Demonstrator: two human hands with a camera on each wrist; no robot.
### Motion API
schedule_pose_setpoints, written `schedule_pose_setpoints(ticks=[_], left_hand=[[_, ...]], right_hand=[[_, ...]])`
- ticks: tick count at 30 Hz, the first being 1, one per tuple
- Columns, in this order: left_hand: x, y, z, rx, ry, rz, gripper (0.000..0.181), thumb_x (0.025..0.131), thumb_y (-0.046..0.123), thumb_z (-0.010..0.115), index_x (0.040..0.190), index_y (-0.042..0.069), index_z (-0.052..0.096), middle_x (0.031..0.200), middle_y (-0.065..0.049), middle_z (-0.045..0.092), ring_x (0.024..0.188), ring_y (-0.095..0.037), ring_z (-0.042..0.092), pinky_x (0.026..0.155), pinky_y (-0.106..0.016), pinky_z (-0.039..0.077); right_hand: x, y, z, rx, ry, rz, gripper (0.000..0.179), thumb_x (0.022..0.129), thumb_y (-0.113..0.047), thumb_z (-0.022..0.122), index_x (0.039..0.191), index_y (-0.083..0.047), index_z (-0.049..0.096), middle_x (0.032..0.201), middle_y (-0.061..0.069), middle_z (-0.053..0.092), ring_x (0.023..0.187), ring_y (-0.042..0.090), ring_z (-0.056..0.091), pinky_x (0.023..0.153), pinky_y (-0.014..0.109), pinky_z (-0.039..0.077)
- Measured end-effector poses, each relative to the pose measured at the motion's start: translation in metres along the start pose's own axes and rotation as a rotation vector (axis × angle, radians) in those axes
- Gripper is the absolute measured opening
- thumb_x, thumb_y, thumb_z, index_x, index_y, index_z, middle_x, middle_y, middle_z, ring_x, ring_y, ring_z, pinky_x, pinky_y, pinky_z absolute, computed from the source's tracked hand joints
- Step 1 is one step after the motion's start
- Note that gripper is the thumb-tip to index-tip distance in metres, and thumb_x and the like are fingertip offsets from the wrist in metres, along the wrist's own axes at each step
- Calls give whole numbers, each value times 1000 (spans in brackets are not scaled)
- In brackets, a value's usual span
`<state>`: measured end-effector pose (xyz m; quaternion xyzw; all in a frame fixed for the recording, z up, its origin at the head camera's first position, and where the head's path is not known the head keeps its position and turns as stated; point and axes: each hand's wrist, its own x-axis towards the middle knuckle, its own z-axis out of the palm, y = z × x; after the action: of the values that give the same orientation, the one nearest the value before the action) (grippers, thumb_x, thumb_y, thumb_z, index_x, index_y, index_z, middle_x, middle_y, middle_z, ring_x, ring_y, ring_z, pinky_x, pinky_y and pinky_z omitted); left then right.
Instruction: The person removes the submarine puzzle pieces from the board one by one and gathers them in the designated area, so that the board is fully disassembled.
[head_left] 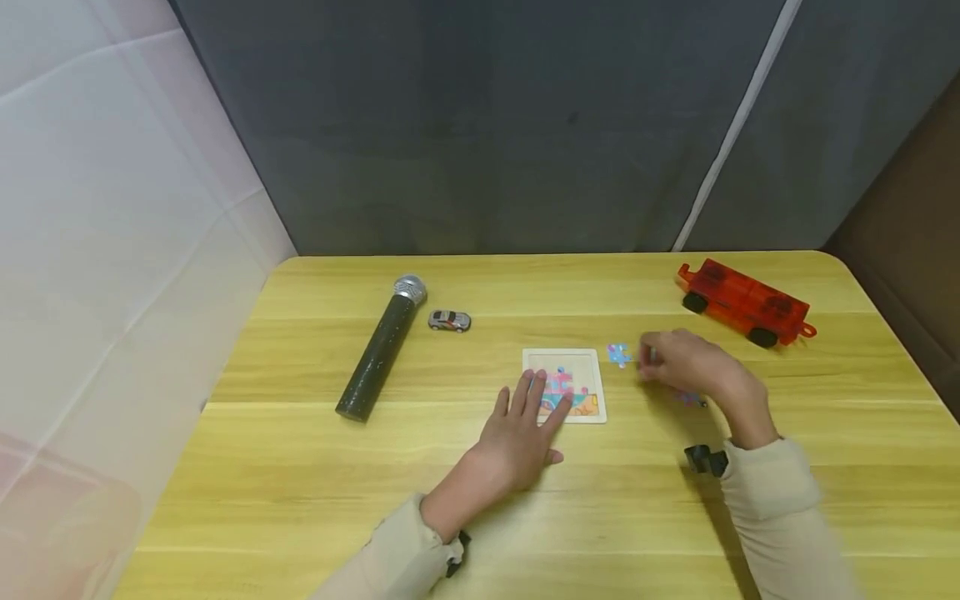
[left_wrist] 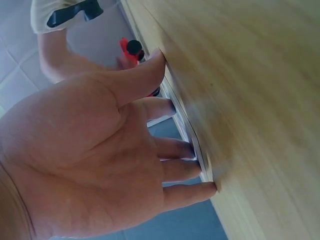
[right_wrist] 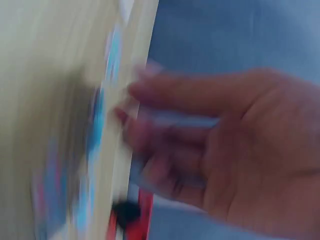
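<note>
A small square jigsaw puzzle with a pale frame (head_left: 531, 358) lies on the table, its lower part filled with colourful pieces. My left hand (head_left: 516, 437) rests on it with fingers spread and straight; in the left wrist view the left hand's fingertips (left_wrist: 182, 170) reach the board's edge. My right hand (head_left: 693, 365) is bent over the table to the right of the board, thumb and fingers close together. A loose blue and pink puzzle piece (head_left: 618, 355) lies between board and right hand. More puzzle pieces (head_left: 688, 398) lie partly hidden under that hand. Blur hides whether its fingertips hold a piece.
A black microphone (head_left: 381, 354) with a silver head lies on the left, beside a small silver toy car (head_left: 449, 321). At the back right stands a translucent red toy wagon (head_left: 746, 302) with black wheels. A dark grey panel (head_left: 480, 125) rises behind the table.
</note>
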<state>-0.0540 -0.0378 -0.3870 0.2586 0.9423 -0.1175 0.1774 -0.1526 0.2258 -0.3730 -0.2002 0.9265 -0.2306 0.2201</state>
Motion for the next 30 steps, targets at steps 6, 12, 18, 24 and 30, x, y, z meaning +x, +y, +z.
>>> schedule_pose_setpoints(ticks=[6, 12, 18, 24, 30], left_hand=[[1, 0, 1, 9, -5, 6, 75, 114, 57, 46, 178, 29, 19, 184, -20, 13, 171, -36, 15, 135, -50, 31], [3, 1, 0, 22, -22, 0, 75, 114, 58, 44, 178, 30, 18, 184, -21, 13, 172, -36, 13, 135, -49, 30], [3, 0, 0, 30, -30, -1, 75, 115, 57, 43, 178, 30, 16, 184, -21, 12, 172, -37, 12, 135, -49, 30], [2, 0, -1, 26, -28, 7, 75, 115, 57, 43, 178, 29, 16, 184, -22, 11, 172, -36, 12, 135, -49, 29], [1, 1, -1, 19, -21, 6, 75, 114, 57, 44, 178, 29, 17, 183, -22, 13, 171, -37, 13, 135, -50, 30]], right_hand=[[29, -56, 37, -89, 101, -156, 13, 106, -7, 71, 118, 0, 72, 108, 13, 69, 91, 25, 67, 79, 41, 61], [34, -64, 55, -116, 157, -113, 5, 103, -2, 73, 101, -2, 69, 104, 12, 61, 82, 20, 61, 70, 34, 58], [39, -63, 56, -24, 211, -166, 14, 102, 4, 72, 92, -4, 65, 86, 7, 65, 74, 15, 57, 66, 29, 52], [43, -56, 54, 108, 172, -214, 20, 101, 9, 67, 88, -5, 63, 73, 3, 65, 64, 10, 58, 62, 24, 49], [40, -42, 44, 291, 178, -215, 17, 103, 6, 70, 91, -4, 63, 72, 7, 71, 63, 16, 67, 62, 24, 52]])
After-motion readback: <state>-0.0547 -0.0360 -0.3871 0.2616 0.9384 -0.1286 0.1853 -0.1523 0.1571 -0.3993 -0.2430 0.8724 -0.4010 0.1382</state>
